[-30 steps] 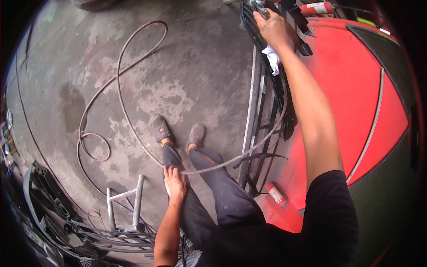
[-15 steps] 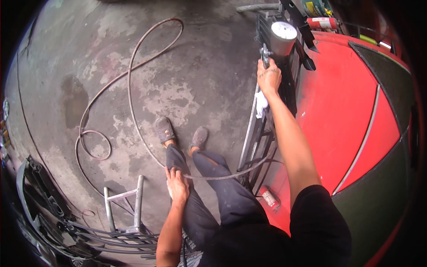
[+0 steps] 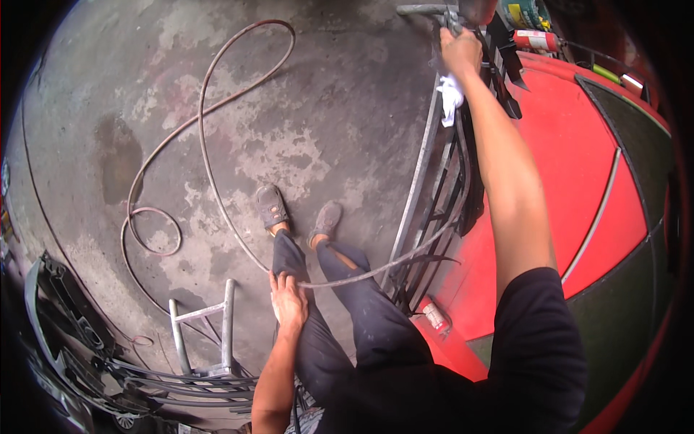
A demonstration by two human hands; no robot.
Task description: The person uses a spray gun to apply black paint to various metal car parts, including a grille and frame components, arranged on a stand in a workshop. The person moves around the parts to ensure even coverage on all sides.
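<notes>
Lower centre: left hand holds long brown rubber hose, likely controlling slack; top right: right hand grips silver spray gun.

Passage is open above the concrete floor forward of the left hand and leftward of the right hand, bounded by the hose, which extends forward from the left hand on one side and arcs rightward across the legs on the other. Leftward movement of the right hand is clear beyond the metal frame; a white cloth obstructs just nearer the body, and black trim pieces obstruct to its right. Left of the left hand, a tubular metal stand limits lateral travel.
</notes>
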